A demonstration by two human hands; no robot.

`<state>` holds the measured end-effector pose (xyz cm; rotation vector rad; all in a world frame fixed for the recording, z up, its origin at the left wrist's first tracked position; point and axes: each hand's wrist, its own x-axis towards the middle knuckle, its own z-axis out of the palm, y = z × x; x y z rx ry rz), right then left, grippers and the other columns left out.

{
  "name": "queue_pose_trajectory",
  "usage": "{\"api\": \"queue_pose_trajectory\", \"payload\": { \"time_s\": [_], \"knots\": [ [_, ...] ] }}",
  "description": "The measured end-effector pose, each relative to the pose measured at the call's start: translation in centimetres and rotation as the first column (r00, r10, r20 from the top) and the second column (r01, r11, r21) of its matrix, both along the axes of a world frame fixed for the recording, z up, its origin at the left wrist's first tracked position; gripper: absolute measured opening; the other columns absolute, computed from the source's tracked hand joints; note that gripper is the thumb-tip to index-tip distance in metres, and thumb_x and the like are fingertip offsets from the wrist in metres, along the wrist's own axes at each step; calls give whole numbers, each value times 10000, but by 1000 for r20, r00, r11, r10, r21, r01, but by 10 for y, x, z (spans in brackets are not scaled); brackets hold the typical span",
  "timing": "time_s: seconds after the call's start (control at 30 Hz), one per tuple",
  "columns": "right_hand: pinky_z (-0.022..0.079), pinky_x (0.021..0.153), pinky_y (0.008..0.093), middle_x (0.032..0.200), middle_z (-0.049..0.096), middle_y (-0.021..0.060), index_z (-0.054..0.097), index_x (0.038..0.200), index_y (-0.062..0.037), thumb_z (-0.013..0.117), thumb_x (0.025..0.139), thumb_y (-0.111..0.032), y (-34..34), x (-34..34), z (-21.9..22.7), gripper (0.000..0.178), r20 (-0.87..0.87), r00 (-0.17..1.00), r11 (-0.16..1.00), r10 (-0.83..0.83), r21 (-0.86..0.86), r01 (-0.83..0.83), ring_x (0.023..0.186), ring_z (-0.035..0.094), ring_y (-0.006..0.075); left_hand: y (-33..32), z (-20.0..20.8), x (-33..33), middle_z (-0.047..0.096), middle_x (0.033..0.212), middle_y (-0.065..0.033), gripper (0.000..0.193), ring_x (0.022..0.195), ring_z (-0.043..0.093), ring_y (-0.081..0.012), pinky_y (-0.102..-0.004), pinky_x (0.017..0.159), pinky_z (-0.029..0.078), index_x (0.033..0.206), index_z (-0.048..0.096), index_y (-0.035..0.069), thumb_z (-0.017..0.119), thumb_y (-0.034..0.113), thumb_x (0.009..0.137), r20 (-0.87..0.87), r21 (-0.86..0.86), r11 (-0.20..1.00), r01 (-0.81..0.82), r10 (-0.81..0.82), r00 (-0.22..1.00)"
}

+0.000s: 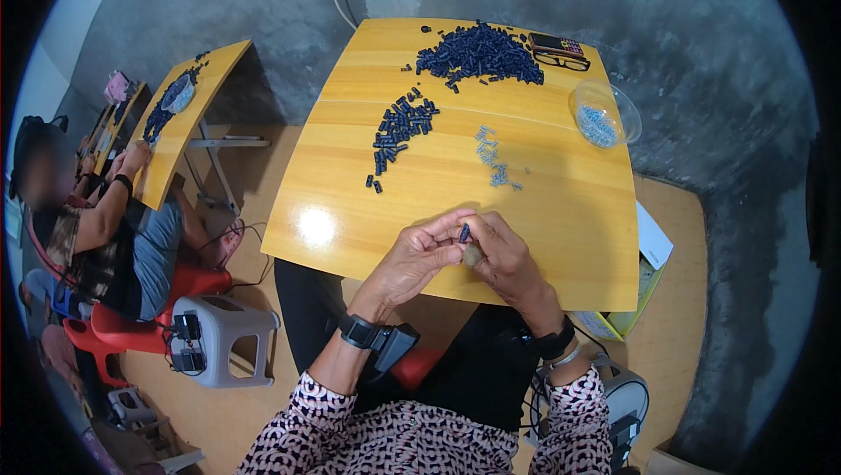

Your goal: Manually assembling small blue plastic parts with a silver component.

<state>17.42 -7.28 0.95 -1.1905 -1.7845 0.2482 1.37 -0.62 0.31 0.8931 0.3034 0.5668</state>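
Above the table's near edge, my left hand and my right hand meet with bent fingers. Between their fingertips is a small dark blue, ribbed, tube-like plastic piece, gripped from both sides. My fingers partly cover it, so any smaller part inside it is hidden. Beyond my hands, a loose group of similar dark pieces lies left of centre. Small clear bluish parts are scattered to its right. A larger heap of dark pieces covers part of the far side.
On the yellow wooden table, a round clear tub holds more small bluish parts at the right. Eyeglasses and a keypad phone lie at the far right corner. Leftward, another person works at a second table, near a grey stool.
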Motion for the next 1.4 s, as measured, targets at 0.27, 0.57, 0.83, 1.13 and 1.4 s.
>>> {"api": "queue_pose_trajectory", "payload": {
  "time_s": [0.27, 0.57, 0.83, 1.13, 1.4],
  "knots": [
    [479, 655, 365, 889, 505, 157, 485, 1133, 28, 638, 771, -13, 1, 0, 5, 395, -12, 1000, 1000, 13, -25, -13, 772, 562, 320, 1, 0, 0, 578, 1086, -3, 518, 893, 508, -49, -190, 806, 422, 1339, 431, 10, 624, 61, 862, -26, 15, 1000, -17, 17, 1000],
    [471, 639, 347, 857, 520, 147, 519, 1108, 25, 639, 792, -37, 1, -3, 3, 344, -77, 997, 999, -24, -31, 21, 744, 563, 294, -1, -2, 3, 570, 1106, -9, 503, 882, 499, -58, -188, 765, 421, 1325, 449, 4, 629, 89, 863, -33, -17, 999, -40, 39, 999],
    [468, 624, 337, 838, 527, 135, 537, 1107, 13, 642, 808, -80, 4, -2, 5, 331, -74, 997, 998, -30, -64, 25, 728, 566, 273, 0, -4, 3, 587, 1131, -26, 536, 883, 531, -56, -181, 733, 434, 1312, 458, -3, 661, 131, 834, -31, -34, 998, -53, 52, 998],
    [474, 687, 377, 892, 488, 170, 477, 1140, 26, 607, 764, 50, 1, -3, 5, 398, -68, 998, 995, -13, -97, 6, 805, 551, 332, 0, -2, 4, 596, 1092, -27, 550, 868, 539, -55, -169, 744, 440, 1313, 449, -15, 670, 112, 826, -53, -23, 998, -54, 53, 997],
    [462, 666, 383, 869, 486, 170, 482, 1107, 18, 585, 790, 42, 1, -4, 3, 334, -75, 997, 995, -35, -91, 28, 785, 539, 345, -1, -2, 6, 600, 1060, -29, 521, 832, 532, -55, -168, 730, 438, 1289, 476, -22, 671, 107, 824, -43, -42, 996, -76, 74, 996]
  ]
}}
